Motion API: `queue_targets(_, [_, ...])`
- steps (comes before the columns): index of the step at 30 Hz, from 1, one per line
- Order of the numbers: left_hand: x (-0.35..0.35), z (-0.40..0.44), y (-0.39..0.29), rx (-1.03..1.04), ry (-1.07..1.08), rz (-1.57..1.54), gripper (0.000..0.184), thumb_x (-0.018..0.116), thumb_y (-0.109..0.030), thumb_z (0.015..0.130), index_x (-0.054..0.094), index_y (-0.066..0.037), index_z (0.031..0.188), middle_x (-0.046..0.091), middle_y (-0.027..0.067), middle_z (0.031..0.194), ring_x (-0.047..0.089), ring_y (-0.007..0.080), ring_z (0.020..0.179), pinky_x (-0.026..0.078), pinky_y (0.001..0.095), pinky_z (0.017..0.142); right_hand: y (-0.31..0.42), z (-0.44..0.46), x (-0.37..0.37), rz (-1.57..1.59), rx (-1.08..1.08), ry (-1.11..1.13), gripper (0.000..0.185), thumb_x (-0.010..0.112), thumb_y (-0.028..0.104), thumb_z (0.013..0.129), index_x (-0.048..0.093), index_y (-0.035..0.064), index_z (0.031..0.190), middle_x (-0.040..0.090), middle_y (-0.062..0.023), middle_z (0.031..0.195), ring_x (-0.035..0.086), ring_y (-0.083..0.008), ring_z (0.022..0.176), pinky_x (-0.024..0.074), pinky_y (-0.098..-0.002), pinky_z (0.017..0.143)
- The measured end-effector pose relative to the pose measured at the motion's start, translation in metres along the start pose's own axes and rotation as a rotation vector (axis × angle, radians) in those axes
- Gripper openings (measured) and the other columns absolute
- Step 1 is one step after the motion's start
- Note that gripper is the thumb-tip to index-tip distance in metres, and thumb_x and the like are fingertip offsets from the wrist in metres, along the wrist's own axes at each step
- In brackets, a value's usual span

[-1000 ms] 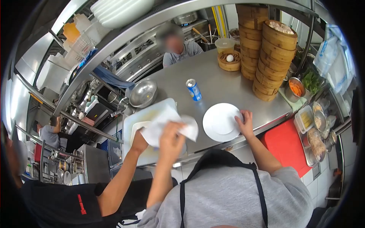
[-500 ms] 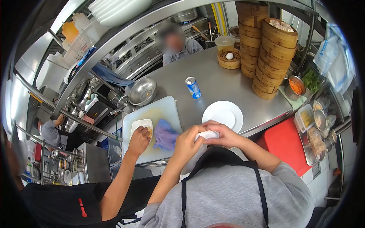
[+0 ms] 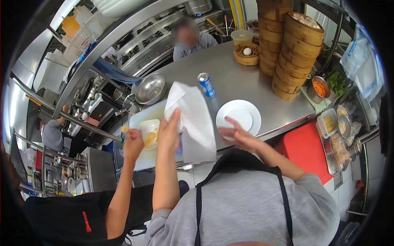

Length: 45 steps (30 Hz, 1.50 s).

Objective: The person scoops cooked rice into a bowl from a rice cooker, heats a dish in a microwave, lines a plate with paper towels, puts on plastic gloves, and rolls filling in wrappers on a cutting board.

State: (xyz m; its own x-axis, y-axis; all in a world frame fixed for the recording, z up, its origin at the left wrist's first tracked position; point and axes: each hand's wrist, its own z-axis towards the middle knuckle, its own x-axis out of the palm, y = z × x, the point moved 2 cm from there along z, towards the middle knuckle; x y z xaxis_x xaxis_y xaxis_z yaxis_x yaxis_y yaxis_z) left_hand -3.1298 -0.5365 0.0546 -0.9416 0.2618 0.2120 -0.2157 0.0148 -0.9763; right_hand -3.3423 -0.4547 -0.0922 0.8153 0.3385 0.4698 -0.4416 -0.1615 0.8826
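Note:
My left hand [image 3: 169, 128] is closed on the edge of a white paper towel [image 3: 195, 123], which hangs spread out to the right of it. Near the front rim of a white plate [image 3: 246, 117], my right hand [image 3: 242, 137] is open, fingers apart, holding nothing. The towel covers part of a pale cutting board [image 3: 143, 158] and most of a purple cloth [image 3: 179, 144]. On the board sits a white dish [image 3: 144, 128] with yellowish food pieces. To my left, a co-worker's hand [image 3: 133, 144] lifts a small pale-yellow piece [image 3: 125, 128].
A blue can [image 3: 206, 85] and a metal bowl [image 3: 150, 89] stand farther back on the steel counter [image 3: 184, 67]. Bamboo steamers [image 3: 293, 57] are stacked at the right. A white egg [image 3: 247, 51] rests on a small steamer. A red bin [image 3: 301, 151] stands below right; another person is across the counter.
The paper towel, bunched between both my hands before, is now spread out from my left hand. My right hand has let go and opened. The co-worker's hand has risen from the dish with a piece.

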Motion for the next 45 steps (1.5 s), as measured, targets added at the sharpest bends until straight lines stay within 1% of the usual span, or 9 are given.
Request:
queue_targets(12, [-0.008,-0.022,0.033,-0.195,-0.068,-0.195,0.047,0.055,-0.027,0.092,0.042,-0.001,0.128,0.051,0.0089,0.124,0.051,0.0181,0.111,0.040,0.0325,0.095,0.010,0.042,0.062,0.021,0.253,0.065,0.082,0.050,0.055,0.087,0.010,0.0134,0.145,0.032,-0.0156,0.141,0.028,-0.0276,0.132,0.0255,-0.0427,0.106])
queue_targets(14, [-0.011,-0.023,0.034,-0.265,-0.013,-0.251,0.048,0.056,-0.028,0.092,0.041,-0.002,0.129,0.050,0.0087,0.125,0.051,0.0178,0.110,0.041,0.0331,0.094,0.008,0.043,0.060,-0.302,0.236,-0.013,0.076,0.048,0.061,0.085,0.027,0.0142,0.141,0.052,-0.0049,0.118,0.054,-0.0111,0.094,0.0428,-0.0203,0.065])
queue_targets(15, [-0.011,-0.025,0.036,-0.339,0.040,-0.305,0.049,0.056,-0.028,0.091,0.039,-0.003,0.130,0.049,0.0085,0.125,0.051,0.0176,0.110,0.041,0.0337,0.094,0.011,0.039,0.061,-0.300,0.240,-0.015,0.076,0.048,0.061,0.085,0.027,0.0142,0.141,0.052,-0.0049,0.118,0.054,-0.0111,0.094,0.0428,-0.0203,0.065])
queue_targets(17, [-0.014,-0.029,0.042,-0.286,0.047,-0.117,0.049,0.058,-0.026,0.090,0.040,-0.003,0.129,0.050,0.0083,0.124,0.052,0.0170,0.108,0.042,0.0326,0.091,0.021,0.032,0.064,0.023,0.196,-0.035,0.049,0.058,0.028,0.090,0.042,0.0095,0.132,0.053,-0.0071,0.123,0.051,-0.0176,0.114,0.0426,-0.0319,0.093])
queue_targets(20, [-0.015,-0.028,0.053,-0.136,0.187,0.228,0.047,0.063,-0.023,0.087,0.044,-0.002,0.125,0.054,0.0072,0.117,0.053,0.0150,0.103,0.043,0.0298,0.086,0.009,0.033,0.051,0.278,0.094,-0.089,0.038,0.060,0.016,0.088,0.050,0.0087,0.124,0.059,-0.0033,0.113,0.058,-0.0137,0.101,0.0477,-0.0290,0.085])
queue_targets(25, [-0.013,-0.017,0.053,-0.257,0.216,0.498,0.035,0.066,-0.017,0.084,0.054,-0.002,0.113,0.059,0.0034,0.100,0.052,0.0110,0.094,0.042,0.0255,0.079,0.024,0.030,0.035,0.291,0.080,-0.240,0.032,0.054,0.020,0.092,0.050,0.0084,0.121,0.059,-0.0050,0.110,0.060,-0.0162,0.096,0.0501,-0.0324,0.083])
queue_targets(27, [-0.017,-0.005,0.053,0.024,0.214,0.270,0.023,0.063,-0.014,0.085,0.057,-0.002,0.104,0.060,0.0015,0.093,0.053,0.0100,0.092,0.042,0.0253,0.080,0.029,0.031,0.031,0.264,0.051,-0.249,0.032,0.054,0.021,0.092,0.050,0.0080,0.121,0.060,-0.0053,0.110,0.060,-0.0162,0.096,0.0500,-0.0325,0.083])
queue_targets(42, [-0.001,-0.003,0.042,0.293,0.060,0.287,0.016,0.059,-0.007,0.088,0.056,-0.004,0.103,0.055,-0.0027,0.085,0.045,0.0031,0.072,0.036,0.0184,0.064,0.012,0.029,0.030,0.129,0.156,-0.293,0.034,0.044,0.034,0.096,0.056,0.0083,0.114,0.062,-0.0033,0.104,0.061,-0.0122,0.092,0.0511,-0.0323,0.081])
queue_targets(45, [-0.001,-0.004,0.027,0.284,-0.007,0.354,0.018,0.056,-0.002,0.087,0.055,-0.004,0.105,0.055,0.0007,0.095,0.049,0.0055,0.086,0.037,0.0183,0.077,0.011,0.030,0.030,0.084,0.160,-0.262,0.035,0.048,0.032,0.095,0.052,0.0066,0.119,0.060,-0.0043,0.105,0.058,-0.0121,0.094,0.0471,-0.0298,0.083])
